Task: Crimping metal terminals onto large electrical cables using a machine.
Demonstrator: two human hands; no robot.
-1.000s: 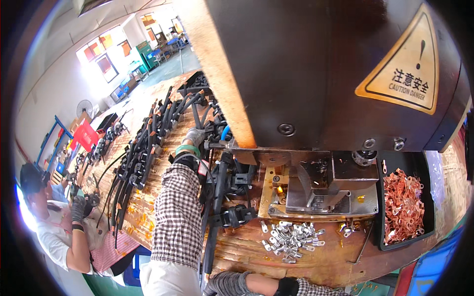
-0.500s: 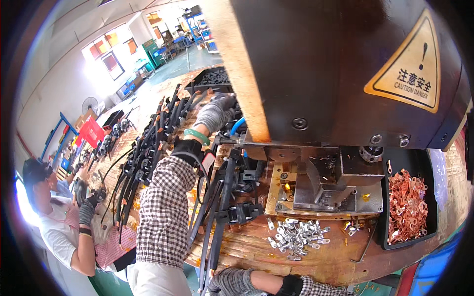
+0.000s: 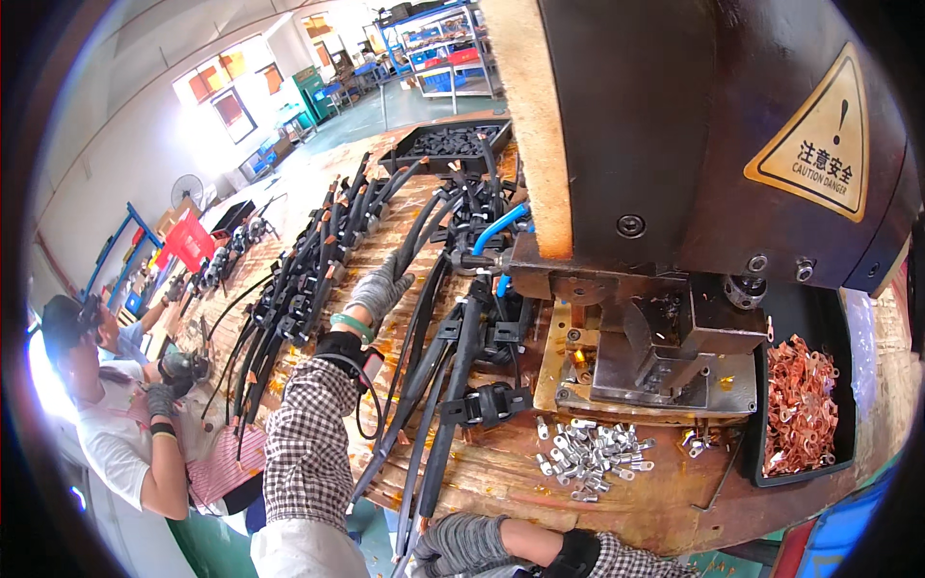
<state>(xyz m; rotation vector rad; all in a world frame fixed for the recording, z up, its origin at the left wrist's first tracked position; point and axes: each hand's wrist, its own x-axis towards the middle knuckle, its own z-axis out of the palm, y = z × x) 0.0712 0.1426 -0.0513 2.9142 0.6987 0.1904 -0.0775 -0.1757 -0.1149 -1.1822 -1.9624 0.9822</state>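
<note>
My left hand (image 3: pixel 379 292), in a grey knit glove, is closed around black cables (image 3: pixel 416 229) that stretch away toward the far tray. More black cables with black clips (image 3: pixel 487 405) lie between this hand and a dark metal press (image 3: pixel 665 352). At the lower edge my right hand (image 3: pixel 464 544), also gloved, has its fingers curled downward beside the near cable ends. What it grips, if anything, is hidden. A pile of silver cable lugs (image 3: pixel 593 458) lies in front of the press.
A black tray of copper lugs (image 3: pixel 800 409) stands right of the press, and a tray of small black parts (image 3: pixel 448 140) at the back. Bundled cables (image 3: pixel 308 275) cover the table to the left. A co-worker (image 3: pixel 125 414) sits at far left. A hex key (image 3: pixel 721 482) lies near the front edge.
My left hand has come back from near the far tray toward me, drawing black cables along. The view has shifted slightly, while my right hand stays low by the table's front edge.
</note>
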